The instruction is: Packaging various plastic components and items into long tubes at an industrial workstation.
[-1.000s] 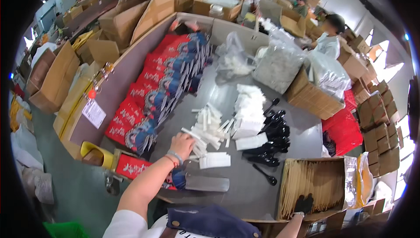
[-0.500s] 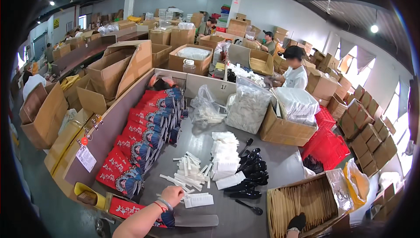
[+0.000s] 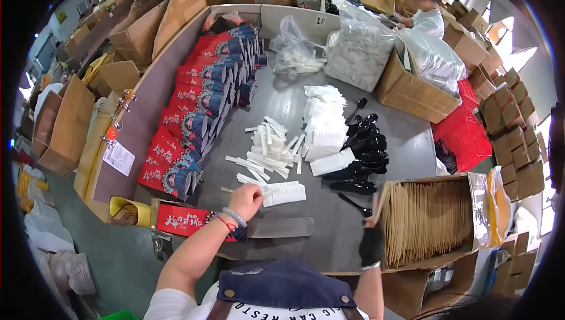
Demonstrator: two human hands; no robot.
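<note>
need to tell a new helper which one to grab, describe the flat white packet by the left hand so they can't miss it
Start at the grey table and find the near end of the scattered white sticks. Right beside the left hand lies the flat white packet. It lies alone, apart from the tall white stack further back, and the hand's fingers meet its left edge.

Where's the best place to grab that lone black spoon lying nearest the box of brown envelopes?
Likely by the thin handle of the black spoon, coming from above. It lies flat, apart from the spoon pile, handle angled toward the right hand, so a top-down pinch should lift it cleanly off the grey table.
</note>
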